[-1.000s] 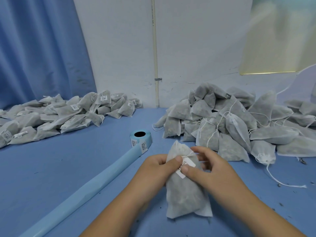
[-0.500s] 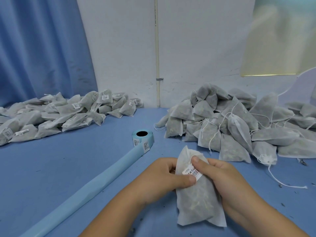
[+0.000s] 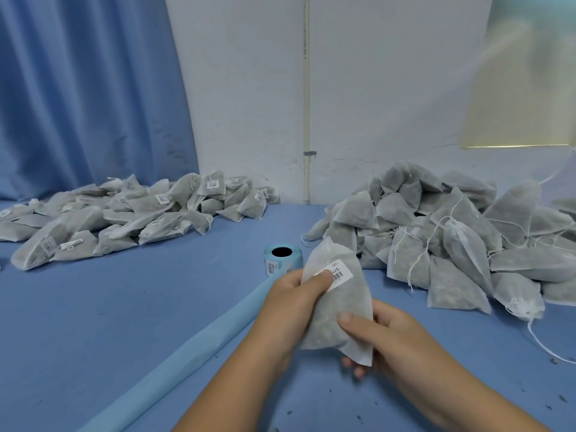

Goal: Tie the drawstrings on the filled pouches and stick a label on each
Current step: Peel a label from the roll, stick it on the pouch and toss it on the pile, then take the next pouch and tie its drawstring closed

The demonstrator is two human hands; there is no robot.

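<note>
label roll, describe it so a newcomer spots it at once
On the blue table, look between the labelled pouch heap and the unlabelled pouch heap. The label roll stands on end: the only light-blue cylinder, core hole up, backing strip trailing toward the viewer.

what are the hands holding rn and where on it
One filled pouch, in both hands. The left hand grips its upper part, thumb pressing on the label; the right hand holds the lower part, thumb on the front, fingers behind.

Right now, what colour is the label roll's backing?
Light blue; the label roll shows best in the head view.
</note>
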